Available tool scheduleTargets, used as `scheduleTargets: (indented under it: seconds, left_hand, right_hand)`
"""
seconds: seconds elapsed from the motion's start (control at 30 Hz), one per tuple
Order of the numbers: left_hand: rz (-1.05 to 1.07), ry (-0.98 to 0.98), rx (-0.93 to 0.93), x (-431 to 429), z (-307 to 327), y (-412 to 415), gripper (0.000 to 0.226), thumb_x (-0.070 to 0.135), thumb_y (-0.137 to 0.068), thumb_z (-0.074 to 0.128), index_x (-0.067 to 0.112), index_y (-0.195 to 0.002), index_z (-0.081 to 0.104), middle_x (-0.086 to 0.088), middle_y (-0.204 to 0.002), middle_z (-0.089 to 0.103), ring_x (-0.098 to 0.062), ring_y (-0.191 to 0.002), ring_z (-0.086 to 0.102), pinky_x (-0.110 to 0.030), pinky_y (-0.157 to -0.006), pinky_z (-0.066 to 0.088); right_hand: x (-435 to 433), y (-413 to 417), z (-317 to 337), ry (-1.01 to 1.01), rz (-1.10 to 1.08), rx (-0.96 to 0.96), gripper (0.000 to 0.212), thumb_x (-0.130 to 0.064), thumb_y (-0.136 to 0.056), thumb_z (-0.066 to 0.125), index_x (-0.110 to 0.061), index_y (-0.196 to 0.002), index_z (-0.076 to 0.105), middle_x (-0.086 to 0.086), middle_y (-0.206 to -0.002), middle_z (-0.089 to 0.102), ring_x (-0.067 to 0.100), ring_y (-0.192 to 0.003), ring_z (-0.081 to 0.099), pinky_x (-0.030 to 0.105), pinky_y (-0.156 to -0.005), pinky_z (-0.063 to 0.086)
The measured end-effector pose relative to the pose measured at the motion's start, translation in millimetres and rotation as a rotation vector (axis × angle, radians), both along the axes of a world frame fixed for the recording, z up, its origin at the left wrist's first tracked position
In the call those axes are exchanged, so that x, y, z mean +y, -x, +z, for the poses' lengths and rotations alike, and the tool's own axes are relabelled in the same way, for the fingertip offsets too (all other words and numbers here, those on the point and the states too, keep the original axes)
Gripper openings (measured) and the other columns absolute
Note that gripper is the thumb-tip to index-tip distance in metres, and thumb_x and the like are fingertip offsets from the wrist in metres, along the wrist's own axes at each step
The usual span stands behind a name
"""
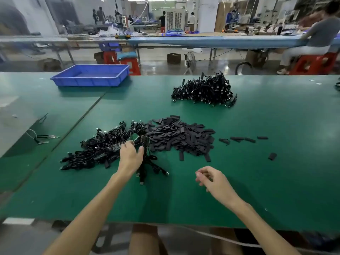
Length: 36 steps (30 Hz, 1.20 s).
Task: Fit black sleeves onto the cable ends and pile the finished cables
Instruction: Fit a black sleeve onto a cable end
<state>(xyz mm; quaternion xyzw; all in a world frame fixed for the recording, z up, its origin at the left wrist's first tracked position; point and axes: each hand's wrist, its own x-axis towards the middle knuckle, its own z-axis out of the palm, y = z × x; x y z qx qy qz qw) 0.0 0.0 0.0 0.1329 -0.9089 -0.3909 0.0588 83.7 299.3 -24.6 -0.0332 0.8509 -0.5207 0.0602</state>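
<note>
A heap of loose black cables [99, 148] lies on the green table [257, 162] at the left. My left hand [131, 155] reaches into its right edge and grips a bundle of cables [147, 162] whose plug ends hang toward me. Right of that heap lies a mound of flat black sleeves [182, 137]. Farther back, a pile of cables [204, 91] sits apart. My right hand [211, 179] hovers over the table near the front, fingers loosely curled, holding nothing that I can see.
A few stray sleeves [242, 139] lie to the right of the mound, one more [272, 156] farther right. A blue plastic tray [92, 75] stands at the back left. A grey panel [16, 122] with cable scraps covers the table's left end.
</note>
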Motion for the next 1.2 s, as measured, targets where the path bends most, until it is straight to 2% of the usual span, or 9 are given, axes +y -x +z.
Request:
scheduleTargets:
  seconds: [0.1,0.27,0.43,0.6,0.77,0.9,1.03,1.13,1.2]
  left_hand:
    - [-0.032,0.051,0.025,6,0,10,0.068,0.037,-0.103,0.055,-0.003,-0.152,0.029,-0.022,-0.149,0.037,-0.034,-0.138,0.033,-0.045,-0.113,0.035]
    - [-0.048,0.142,0.082,12,-4,23,0.064,0.041,-0.099,0.06,0.01,-0.151,0.039,-0.015,-0.141,0.047,-0.033,-0.134,0.035,-0.046,-0.112,0.035]
    - [-0.087,0.083,0.215,24,-4,22,0.018,0.026,-0.092,0.074,0.019,-0.105,0.063,-0.004,-0.116,0.057,-0.025,-0.117,0.047,-0.044,-0.106,0.036]
    - [-0.421,0.005,0.244,43,6,-5,0.018,0.014,-0.087,0.078,0.024,-0.089,0.063,0.014,-0.089,0.068,-0.002,-0.088,0.062,-0.036,-0.096,0.052]
    - [-0.514,0.302,0.621,66,-5,-38,0.018,0.013,-0.084,0.081,0.014,-0.091,0.064,0.007,-0.092,0.065,-0.014,-0.093,0.059,-0.034,-0.093,0.046]
    - [-0.578,0.345,0.706,78,-8,-50,0.022,0.005,-0.078,0.084,0.006,-0.088,0.064,-0.002,-0.096,0.065,-0.024,-0.094,0.062,-0.035,-0.089,0.047]
    - [-0.561,0.239,0.555,78,-7,-53,0.023,0.009,-0.082,0.081,0.01,-0.095,0.062,0.003,-0.112,0.061,-0.018,-0.111,0.055,-0.033,-0.1,0.043]
    - [-0.527,-0.106,0.218,72,-1,-50,0.047,0.024,-0.084,0.082,0.02,-0.123,0.057,0.011,-0.131,0.05,-0.004,-0.127,0.041,-0.016,-0.105,0.031]
    - [-0.495,-0.388,-0.023,64,5,-45,0.057,0.034,-0.087,0.079,0.027,-0.136,0.052,0.015,-0.127,0.055,0.002,-0.122,0.049,-0.014,-0.1,0.036]
  right_hand:
    - [-7,4,-13,-0.043,-0.028,-0.043,0.004,-0.026,-0.103,0.064,-0.024,-0.103,0.068,-0.006,-0.096,0.073,0.006,-0.09,0.068,0.022,-0.08,0.053]
    - [-8,-4,-33,-0.062,-0.111,0.1,0.009,-0.021,-0.1,0.069,-0.029,-0.096,0.069,-0.012,-0.087,0.07,0.0,-0.087,0.064,0.016,-0.075,0.05]
    - [-10,-3,-35,-0.038,-0.125,0.089,0.009,-0.021,-0.1,0.069,-0.028,-0.095,0.069,-0.011,-0.087,0.071,0.0,-0.086,0.064,0.016,-0.075,0.05]
    - [-14,1,-21,0.069,-0.128,0.021,0.01,-0.029,-0.103,0.062,-0.026,-0.098,0.07,-0.006,-0.085,0.075,0.006,-0.077,0.069,0.019,-0.073,0.053]
    - [-35,11,10,0.292,-0.154,-0.083,0.038,-0.043,-0.107,0.051,-0.012,-0.096,0.071,0.003,-0.081,0.078,0.015,-0.058,0.063,0.022,-0.047,0.04]
    - [-49,17,23,0.444,-0.104,-0.237,0.035,-0.042,-0.104,0.059,-0.011,-0.092,0.07,0.004,-0.081,0.077,0.011,-0.06,0.062,0.022,-0.049,0.042]
    - [-48,19,20,0.456,-0.073,-0.25,0.017,-0.027,-0.102,0.066,-0.012,-0.093,0.067,0.003,-0.08,0.075,0.013,-0.064,0.064,0.021,-0.052,0.045]
    - [-44,18,19,0.462,-0.059,-0.201,0.015,-0.023,-0.101,0.066,-0.012,-0.091,0.065,0.004,-0.078,0.073,0.016,-0.062,0.062,0.021,-0.051,0.042]
    - [-43,17,19,0.447,-0.041,-0.18,0.015,-0.023,-0.101,0.066,-0.011,-0.092,0.064,0.004,-0.078,0.073,0.016,-0.062,0.063,0.02,-0.051,0.041]
